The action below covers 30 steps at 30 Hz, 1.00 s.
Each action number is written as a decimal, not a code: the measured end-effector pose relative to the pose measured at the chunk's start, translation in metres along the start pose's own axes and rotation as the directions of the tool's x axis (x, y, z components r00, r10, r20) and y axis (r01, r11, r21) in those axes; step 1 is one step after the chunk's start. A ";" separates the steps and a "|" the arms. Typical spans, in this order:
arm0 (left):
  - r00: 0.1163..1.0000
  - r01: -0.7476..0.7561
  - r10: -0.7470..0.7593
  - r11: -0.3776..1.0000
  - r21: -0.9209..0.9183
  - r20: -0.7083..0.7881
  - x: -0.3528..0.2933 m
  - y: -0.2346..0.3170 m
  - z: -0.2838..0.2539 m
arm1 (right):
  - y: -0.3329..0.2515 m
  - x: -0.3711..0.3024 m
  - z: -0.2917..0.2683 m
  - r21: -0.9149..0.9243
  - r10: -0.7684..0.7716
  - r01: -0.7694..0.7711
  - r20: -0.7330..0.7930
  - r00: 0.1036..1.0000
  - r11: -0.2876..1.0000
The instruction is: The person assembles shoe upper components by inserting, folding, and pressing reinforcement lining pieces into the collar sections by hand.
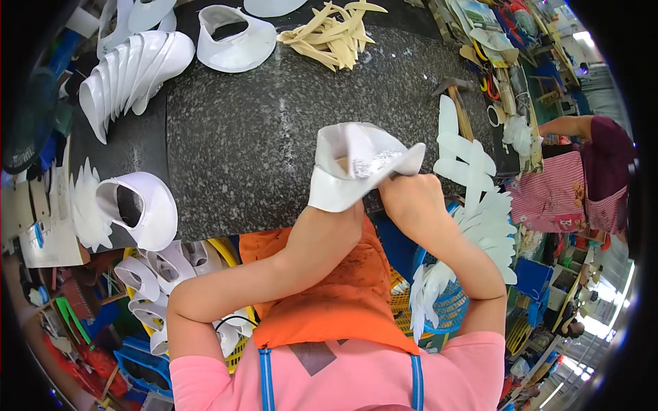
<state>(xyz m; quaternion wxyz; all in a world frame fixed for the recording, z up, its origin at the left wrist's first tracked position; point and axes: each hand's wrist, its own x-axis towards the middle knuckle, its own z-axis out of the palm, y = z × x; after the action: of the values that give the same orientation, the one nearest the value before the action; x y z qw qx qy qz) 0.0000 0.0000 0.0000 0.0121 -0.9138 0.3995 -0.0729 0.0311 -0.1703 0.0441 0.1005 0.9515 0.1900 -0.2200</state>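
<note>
Pink shirt (384, 377) cloth lies closest, crossed by two blue straps (267, 380) that meet an orange apron (329, 308). Beyond it, a glossy white shoe upper (332, 193) is held above the near edge of the table (240, 137), its opening tilted upward and its inside partly crinkled. Of the person's two hands, the right hand (415, 194) is curled closed, gripping the upper along its right edge; the left hand (352, 218) reaches up beneath it and is mostly hidden, so the set of its fingers cannot be told.

Just right of the right hand, white strips (469, 164) lie across one another, near a wooden-handled hammer (461, 113). Nearer the person, a fan of thin white pieces (483, 226) spreads above a blue basket (450, 307).

To the left stand a single upper (156, 209) and, beside it, a stack of white leaf-shaped pieces (89, 205); below them, more uppers fill a yellow basket (225, 251). Along the far side are a nested row of uppers (137, 75), another lone upper (236, 44) and a heap of tan curved strips (336, 35). At far right is a co-worker in a checked apron (548, 195).
</note>
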 end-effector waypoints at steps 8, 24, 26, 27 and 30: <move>0.989 -0.039 0.004 0.971 -0.237 -0.146 -0.003 -0.021 0.010 | -0.013 0.026 0.016 0.091 -0.247 0.435 -0.712 0.658 0.896; 0.915 -0.107 -0.005 0.961 -0.254 -0.404 -0.020 -0.032 0.017 | -0.025 0.055 0.014 -0.161 -0.418 0.449 -0.713 0.563 0.879; 0.915 -0.082 -0.033 0.961 -0.265 -0.401 -0.019 -0.031 0.017 | -0.026 0.055 0.014 -0.154 -0.407 0.440 -0.716 0.567 0.885; 0.914 -0.081 -0.035 0.960 -0.268 -0.403 -0.019 -0.031 0.018 | -0.026 0.053 0.013 -0.121 -0.386 0.440 -0.713 0.585 0.890; 0.904 -0.072 -0.044 0.964 -0.254 -0.424 -0.020 -0.029 0.019 | -0.027 0.052 0.009 -0.087 -0.362 0.431 -0.705 0.610 0.898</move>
<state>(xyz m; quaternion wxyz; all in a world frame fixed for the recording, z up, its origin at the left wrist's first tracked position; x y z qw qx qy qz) 0.0101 0.0339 -0.0194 -0.1966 -0.8661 0.4052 -0.2168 0.0597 -0.1317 0.0094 -0.0745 0.8993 0.4092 0.1355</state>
